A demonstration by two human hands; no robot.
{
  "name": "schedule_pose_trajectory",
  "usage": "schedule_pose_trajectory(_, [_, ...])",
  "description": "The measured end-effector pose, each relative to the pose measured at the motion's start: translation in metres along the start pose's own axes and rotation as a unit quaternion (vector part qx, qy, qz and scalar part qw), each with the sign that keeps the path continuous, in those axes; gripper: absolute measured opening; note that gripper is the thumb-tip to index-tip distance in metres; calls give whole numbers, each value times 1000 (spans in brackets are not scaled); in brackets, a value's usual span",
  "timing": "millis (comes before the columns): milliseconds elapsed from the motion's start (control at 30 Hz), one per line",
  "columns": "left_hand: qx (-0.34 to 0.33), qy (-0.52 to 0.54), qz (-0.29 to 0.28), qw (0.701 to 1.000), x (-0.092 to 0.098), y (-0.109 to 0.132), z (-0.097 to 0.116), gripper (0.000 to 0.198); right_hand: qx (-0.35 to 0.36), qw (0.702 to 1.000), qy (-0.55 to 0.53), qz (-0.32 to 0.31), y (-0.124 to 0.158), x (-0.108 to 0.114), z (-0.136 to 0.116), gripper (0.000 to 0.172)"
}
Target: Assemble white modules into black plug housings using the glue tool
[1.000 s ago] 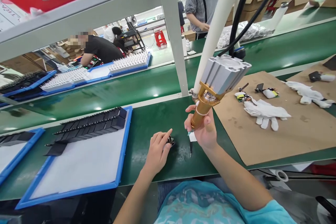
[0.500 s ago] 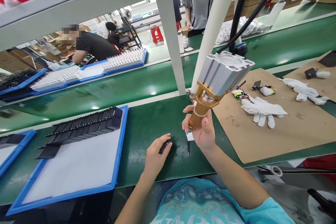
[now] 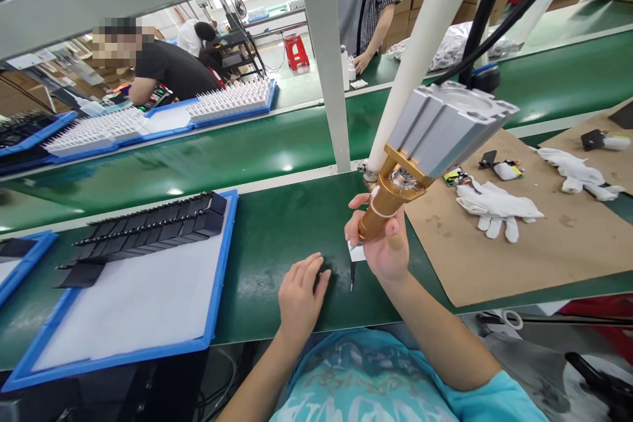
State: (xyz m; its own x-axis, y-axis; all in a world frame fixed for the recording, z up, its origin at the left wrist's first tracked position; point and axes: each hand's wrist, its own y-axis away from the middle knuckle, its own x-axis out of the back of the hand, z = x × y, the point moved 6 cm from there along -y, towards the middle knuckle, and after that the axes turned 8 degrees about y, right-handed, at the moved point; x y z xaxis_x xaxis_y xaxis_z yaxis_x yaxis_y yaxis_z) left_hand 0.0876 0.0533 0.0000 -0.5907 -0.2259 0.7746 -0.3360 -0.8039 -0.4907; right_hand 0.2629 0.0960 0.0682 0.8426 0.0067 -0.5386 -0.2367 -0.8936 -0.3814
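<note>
Fingers of the left hand (image 3: 301,291) close around a mostly hidden black part (image 3: 320,273), low over the bench (image 3: 270,224); the right hand's (image 3: 388,252) wrap the tilted pneumatic tool (image 3: 431,157). Ideally, steady both, keeping fingertips clear of the tool's lower end.

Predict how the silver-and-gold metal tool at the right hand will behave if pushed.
The metal tool looks stiff, judging by its solid body. It is probably top-heavy, with a blocky silver head above a slimmer gold cylinder. That smooth cylinder might slip.
</note>
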Motion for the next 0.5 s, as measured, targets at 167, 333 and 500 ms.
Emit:
schedule_pose_trajectory(167, [71, -31, -61, 995, 1, -1, -19, 30, 0, 1000, 2, -2, 0, -1, -2, 34])
schedule_pose_trajectory(333, [122, 21, -89, 988, 2, -1, -20, 28, 1, 1000, 9, -1, 0, 0, -2, 32])
schedule_pose_trajectory(500, [140, 154, -53, 977, 1, -5, -17, 23, 4, 1000, 16, 2, -1, 1, -2, 32])
